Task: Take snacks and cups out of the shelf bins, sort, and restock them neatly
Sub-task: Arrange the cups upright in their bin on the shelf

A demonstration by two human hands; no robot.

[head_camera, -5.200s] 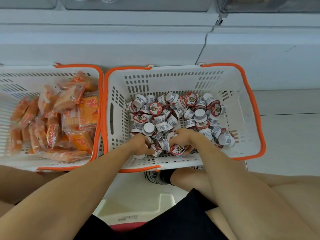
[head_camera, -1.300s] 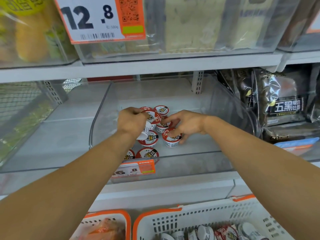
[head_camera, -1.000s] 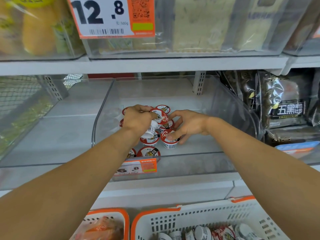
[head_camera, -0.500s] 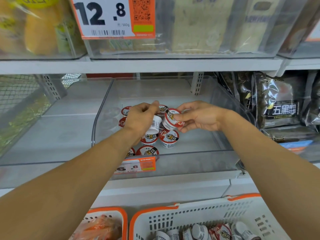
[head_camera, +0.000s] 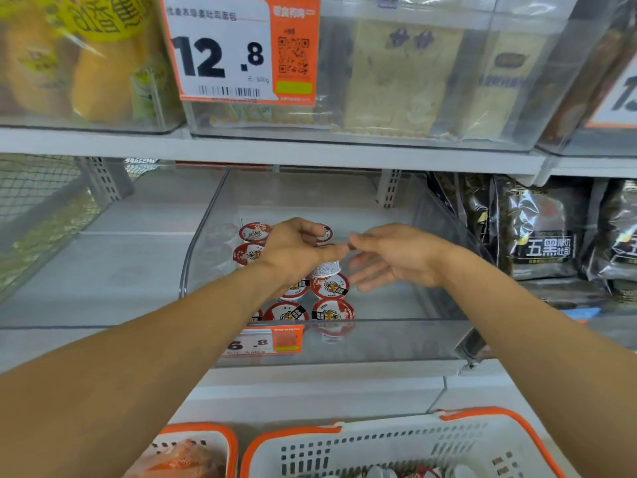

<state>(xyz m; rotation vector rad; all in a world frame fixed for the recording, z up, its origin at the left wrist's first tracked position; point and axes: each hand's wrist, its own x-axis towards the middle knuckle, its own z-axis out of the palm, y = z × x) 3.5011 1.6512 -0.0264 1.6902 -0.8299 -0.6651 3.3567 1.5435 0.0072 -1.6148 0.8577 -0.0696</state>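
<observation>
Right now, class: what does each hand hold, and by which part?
Left hand grips a small foil-lidded cup around its upper body; right hand holds nothing.

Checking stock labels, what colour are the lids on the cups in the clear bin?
Red and white lids, clearest in the head view.

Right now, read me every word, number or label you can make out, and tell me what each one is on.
"12.8", with "元/500g" beneath: upper price tag.
"6.8", first digit cut off by the arm: lower price tag on the clear bin.
"五黑": dark bag; its other characters are blurred.
Yellow bag: large characters, blurred.
Cup lids, barcode, QR code: unreadable.
</observation>
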